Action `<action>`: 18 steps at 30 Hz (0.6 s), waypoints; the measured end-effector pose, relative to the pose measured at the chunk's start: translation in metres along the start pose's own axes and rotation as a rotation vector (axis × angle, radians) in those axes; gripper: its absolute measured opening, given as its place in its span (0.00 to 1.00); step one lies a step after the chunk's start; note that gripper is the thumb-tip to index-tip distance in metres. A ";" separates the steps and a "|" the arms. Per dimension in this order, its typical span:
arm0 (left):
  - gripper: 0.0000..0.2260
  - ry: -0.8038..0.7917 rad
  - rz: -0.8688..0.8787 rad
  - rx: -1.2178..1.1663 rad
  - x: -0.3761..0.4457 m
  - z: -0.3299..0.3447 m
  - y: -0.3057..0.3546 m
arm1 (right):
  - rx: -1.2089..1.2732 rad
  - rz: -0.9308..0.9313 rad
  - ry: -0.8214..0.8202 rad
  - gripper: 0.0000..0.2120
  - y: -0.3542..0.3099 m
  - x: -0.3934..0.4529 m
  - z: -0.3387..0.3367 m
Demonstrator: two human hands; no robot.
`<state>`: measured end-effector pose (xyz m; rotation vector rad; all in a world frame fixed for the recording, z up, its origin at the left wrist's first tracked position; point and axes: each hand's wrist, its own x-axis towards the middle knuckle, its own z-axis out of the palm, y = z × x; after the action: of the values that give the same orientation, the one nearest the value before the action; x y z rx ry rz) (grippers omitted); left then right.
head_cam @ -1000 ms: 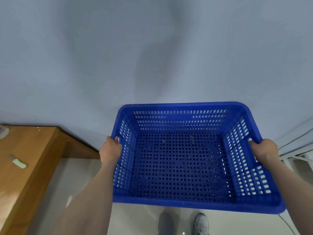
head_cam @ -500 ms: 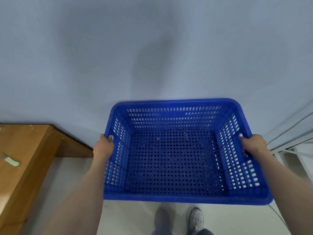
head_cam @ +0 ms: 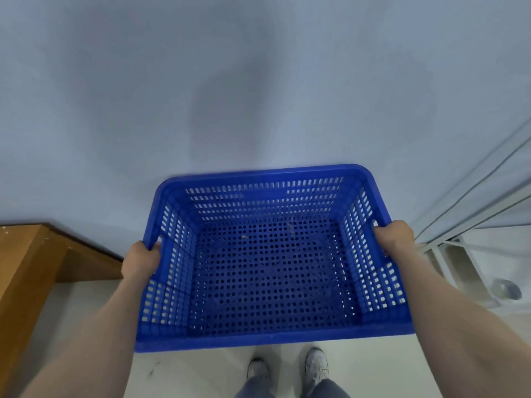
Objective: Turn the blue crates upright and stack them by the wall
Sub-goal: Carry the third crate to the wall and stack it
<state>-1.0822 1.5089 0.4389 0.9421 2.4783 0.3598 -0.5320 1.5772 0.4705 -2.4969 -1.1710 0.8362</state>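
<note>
Head view: A blue crate [head_cam: 273, 254] is held upright, open side up, between the two hands and in front of the person's body. The left hand [head_cam: 140, 261] is closed around the handle slot in the crate's left side wall; the right hand [head_cam: 395, 237] is closed around the rim at the matching slot on the right side wall. Both forearms extend from the lower corners toward the crate. The crate is empty; its perforated floor and slotted walls are fully visible.

Beyond the hands, the crate's far rim sits close to a pale blue-grey wall [head_cam: 258, 81]; contact between the two cannot be determined. Whether the crate rests on the floor [head_cam: 201, 374] cannot be determined either. Two shoes [head_cam: 316, 366] stand on the floor just below the crate's near rim. To the outside of the left hand is a wooden surface [head_cam: 26, 268]. To the outside of the right hand is a white metal frame [head_cam: 471, 225] against the wall.
</note>
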 end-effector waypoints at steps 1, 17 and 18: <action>0.17 0.011 -0.001 0.016 0.000 0.000 0.001 | -0.001 0.001 0.000 0.21 0.000 0.000 0.000; 0.13 0.063 0.047 0.038 -0.004 -0.003 0.005 | 0.005 0.018 0.031 0.18 0.002 -0.002 0.005; 0.13 0.063 0.045 0.038 -0.005 -0.003 0.004 | 0.005 0.021 0.035 0.18 0.002 -0.003 0.005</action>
<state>-1.0785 1.5079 0.4446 1.0183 2.5324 0.3637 -0.5350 1.5739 0.4665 -2.5139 -1.1319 0.7963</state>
